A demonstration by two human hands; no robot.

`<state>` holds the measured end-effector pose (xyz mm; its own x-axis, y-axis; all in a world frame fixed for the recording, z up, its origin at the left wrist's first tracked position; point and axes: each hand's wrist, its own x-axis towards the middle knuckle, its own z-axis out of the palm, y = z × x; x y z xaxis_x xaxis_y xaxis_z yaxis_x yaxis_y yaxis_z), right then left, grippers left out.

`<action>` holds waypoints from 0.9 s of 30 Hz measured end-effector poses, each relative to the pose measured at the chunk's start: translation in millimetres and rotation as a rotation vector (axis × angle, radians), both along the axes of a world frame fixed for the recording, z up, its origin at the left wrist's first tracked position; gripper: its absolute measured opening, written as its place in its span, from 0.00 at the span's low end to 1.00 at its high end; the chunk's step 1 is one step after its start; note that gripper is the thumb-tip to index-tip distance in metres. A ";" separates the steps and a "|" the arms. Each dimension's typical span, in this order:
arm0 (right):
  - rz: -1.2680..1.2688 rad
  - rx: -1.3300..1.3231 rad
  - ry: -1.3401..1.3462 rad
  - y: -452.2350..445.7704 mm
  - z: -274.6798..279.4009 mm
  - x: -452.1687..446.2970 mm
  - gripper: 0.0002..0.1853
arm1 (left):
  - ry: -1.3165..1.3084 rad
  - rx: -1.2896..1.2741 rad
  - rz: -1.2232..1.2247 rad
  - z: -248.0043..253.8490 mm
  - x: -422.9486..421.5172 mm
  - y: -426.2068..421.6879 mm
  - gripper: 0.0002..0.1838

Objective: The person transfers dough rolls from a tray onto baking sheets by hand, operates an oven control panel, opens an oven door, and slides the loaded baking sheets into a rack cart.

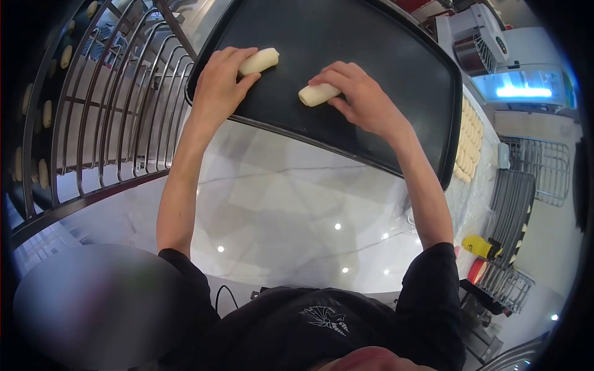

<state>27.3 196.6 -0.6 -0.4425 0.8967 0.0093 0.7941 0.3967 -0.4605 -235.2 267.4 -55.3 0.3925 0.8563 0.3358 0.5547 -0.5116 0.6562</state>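
Left hand (226, 77) pinches one roll (263, 60), right hand (365, 99) grips a second roll (317, 94), both over the tray (297, 37). Rack (88, 105) crowds the tray's left, dough rows (468, 139) on the bench (278, 204) right of it.

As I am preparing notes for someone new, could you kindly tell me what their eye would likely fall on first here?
Probably the large black tray across the upper middle, where a pale dough roll in the left hand and another roll in the right hand stand out. Next might come the bright bluish light at the upper right and the metal rack along the left.
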 end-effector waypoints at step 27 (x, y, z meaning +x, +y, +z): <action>-1.182 0.320 -0.355 -383.5 -108.9 411.8 0.20 | 0.023 -0.101 -0.120 65.3 103.6 -217.1 0.18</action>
<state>439.1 -186.9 -109.5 0.5977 0.7247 0.3429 0.7979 -0.5796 -0.1658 -131.6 50.2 10.0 0.5004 0.8320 0.2397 0.5092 -0.5066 0.6958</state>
